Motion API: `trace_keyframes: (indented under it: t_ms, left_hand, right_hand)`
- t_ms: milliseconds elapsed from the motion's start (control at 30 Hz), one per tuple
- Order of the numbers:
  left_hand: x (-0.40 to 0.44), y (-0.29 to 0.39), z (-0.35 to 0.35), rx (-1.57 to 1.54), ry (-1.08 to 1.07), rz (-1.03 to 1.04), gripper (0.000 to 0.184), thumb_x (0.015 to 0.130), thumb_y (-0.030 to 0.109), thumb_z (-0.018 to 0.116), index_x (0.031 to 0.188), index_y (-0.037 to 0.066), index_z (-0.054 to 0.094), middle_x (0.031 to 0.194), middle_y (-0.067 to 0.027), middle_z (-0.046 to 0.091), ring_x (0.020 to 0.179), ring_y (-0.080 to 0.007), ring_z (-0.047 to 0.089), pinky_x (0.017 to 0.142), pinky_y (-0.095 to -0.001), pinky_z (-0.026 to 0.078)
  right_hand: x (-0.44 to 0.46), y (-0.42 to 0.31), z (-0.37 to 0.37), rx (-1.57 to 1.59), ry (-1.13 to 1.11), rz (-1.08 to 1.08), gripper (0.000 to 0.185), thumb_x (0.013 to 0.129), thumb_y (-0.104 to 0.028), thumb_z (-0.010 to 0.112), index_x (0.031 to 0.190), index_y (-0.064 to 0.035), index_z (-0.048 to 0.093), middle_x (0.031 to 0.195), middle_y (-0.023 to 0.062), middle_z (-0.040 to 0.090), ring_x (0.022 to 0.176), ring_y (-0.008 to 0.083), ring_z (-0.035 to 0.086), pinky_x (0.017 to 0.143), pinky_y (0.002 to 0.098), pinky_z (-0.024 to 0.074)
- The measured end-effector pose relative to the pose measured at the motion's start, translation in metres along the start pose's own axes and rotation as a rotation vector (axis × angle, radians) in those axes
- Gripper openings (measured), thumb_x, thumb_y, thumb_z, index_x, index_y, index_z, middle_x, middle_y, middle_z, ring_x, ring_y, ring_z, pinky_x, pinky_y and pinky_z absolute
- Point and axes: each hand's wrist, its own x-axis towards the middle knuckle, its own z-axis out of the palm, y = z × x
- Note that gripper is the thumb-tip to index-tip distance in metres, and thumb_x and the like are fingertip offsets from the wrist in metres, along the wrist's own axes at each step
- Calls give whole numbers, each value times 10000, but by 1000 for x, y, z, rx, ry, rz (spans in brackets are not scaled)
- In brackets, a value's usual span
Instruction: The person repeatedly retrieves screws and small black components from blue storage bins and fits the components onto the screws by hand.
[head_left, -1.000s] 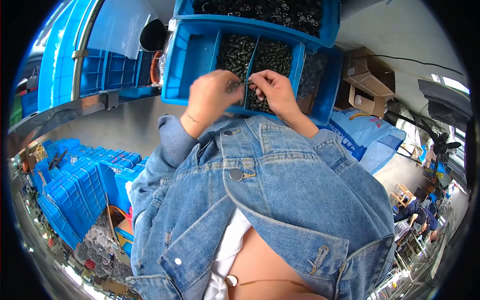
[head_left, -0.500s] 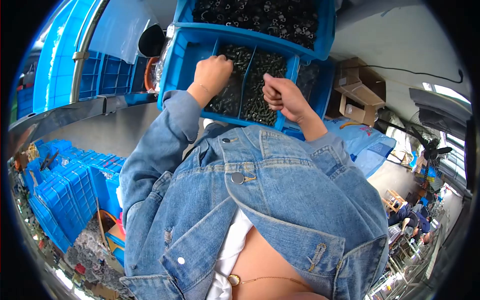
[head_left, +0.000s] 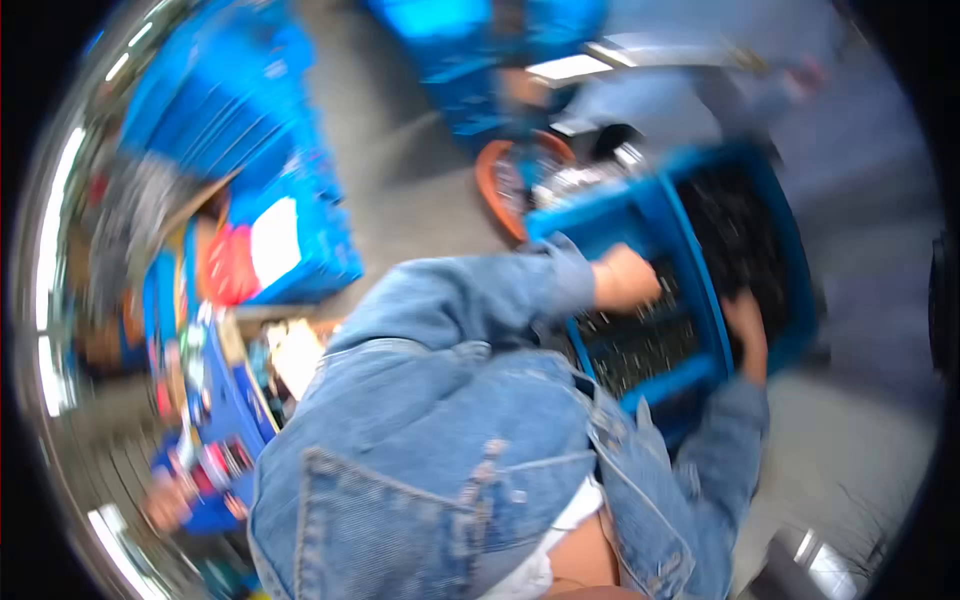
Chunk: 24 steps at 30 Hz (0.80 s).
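Observation:
The view is smeared by motion. My left hand (head_left: 628, 277) is closed, with its fingers curled over the divided blue bin (head_left: 648, 392). Dark bolts (head_left: 640, 352) lie in the compartments below that hand; anything in its fingers is hidden. My right hand (head_left: 745, 322) reaches into the other blue bin (head_left: 795, 235), its fingers down at a heap of small black parts (head_left: 735, 225). Blur hides how those fingers are set and whether they hold a part.
An orange-rimmed container (head_left: 490, 190) stands on the floor beyond the bins. Stacked blue crates (head_left: 215, 110) are at the upper left. Closer in, a red bag (head_left: 232, 265) rests beside a blue crate (head_left: 320, 235).
My view has swung round, so the bins now appear further right and turned. My right hand has moved from over the bolts into the bin of black parts. My left hand stays closed over the bolts.

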Motion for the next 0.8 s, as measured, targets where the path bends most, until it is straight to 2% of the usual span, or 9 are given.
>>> trace_keyframes:
  t_ms: [100, 167, 267, 400, 567, 700, 733, 767, 800]
  left_hand:
    - [-35, -5, -5, -276, 87, -143, 287, 616, 314, 665, 772, 74, 685, 786, -161, 663, 765, -316, 652, 631, -417, 521]
    - [-66, -10, 0, -593, 128, -206, 257, 625, 303, 643, 728, 67, 652, 725, -142, 646, 717, -316, 633, 631, -416, 498]
    - [-111, -19, 29, -852, 283, -211, 241, 646, 280, 643, 694, 44, 626, 698, -134, 634, 686, -300, 623, 614, -397, 485]
    - [-181, -11, 55, -894, 416, -243, 221, 647, 263, 641, 671, 45, 615, 681, -133, 628, 668, -295, 618, 602, -394, 475]
    - [-278, 20, 58, -774, 476, -419, 186, 606, 247, 636, 641, 66, 611, 674, -124, 627, 672, -302, 615, 593, -409, 473]
    - [-374, 57, 56, -619, 571, -522, 163, 584, 209, 623, 649, 60, 618, 687, -131, 628, 678, -321, 615, 576, -441, 476]
    - [-397, 63, 60, -561, 602, -538, 163, 580, 204, 621, 654, 58, 625, 696, -135, 630, 680, -325, 616, 575, -448, 479]
    - [-420, 70, 64, -503, 629, -549, 164, 577, 198, 619, 658, 57, 631, 706, -139, 632, 682, -330, 618, 574, -456, 482]
    - [-443, 78, 65, -393, 633, -559, 177, 573, 191, 626, 686, 59, 662, 748, -137, 646, 695, -329, 630, 572, -454, 504]
  right_hand:
    - [9, 33, 2, 265, 79, -20, 410, 824, -300, 581, 956, 89, 582, 956, 274, 594, 859, 400, 582, 780, 403, 453]
    - [-8, 0, -50, 660, -131, 238, 285, 883, -243, 489, 915, 35, 546, 741, 134, 549, 671, 250, 532, 662, 345, 425]
    - [-47, -67, -102, 1764, -528, 74, 130, 874, -177, 476, 822, -59, 456, 617, 63, 408, 494, 114, 392, 402, 247, 329]
    - [-82, -178, -102, 1898, -634, -40, 76, 828, -108, 476, 841, -56, 422, 690, 65, 426, 506, 115, 406, 331, 218, 342]
    - [-108, -315, -28, 1890, -1072, 11, 416, 936, -413, 419, 1048, -24, 518, 810, 49, 472, 669, 149, 435, 524, 238, 382]
    - [-141, -415, 45, 1754, -1211, 279, 424, 943, -398, 422, 1060, 0, 513, 795, 24, 425, 703, 140, 387, 609, 261, 378]
    - [-127, -419, 90, 1721, -1420, 94, 438, 942, -385, 426, 1099, 15, 506, 905, 45, 508, 769, 170, 477, 647, 270, 410]
    - [-119, -429, 120, 1527, -1359, -37, 445, 942, -359, 419, 1162, 25, 465, 1105, 99, 545, 930, 235, 564, 755, 342, 480]
    - [-139, -456, 123, 1514, -1383, 2, 444, 942, -358, 418, 1163, 24, 464, 1107, 100, 544, 933, 236, 564, 758, 345, 480]
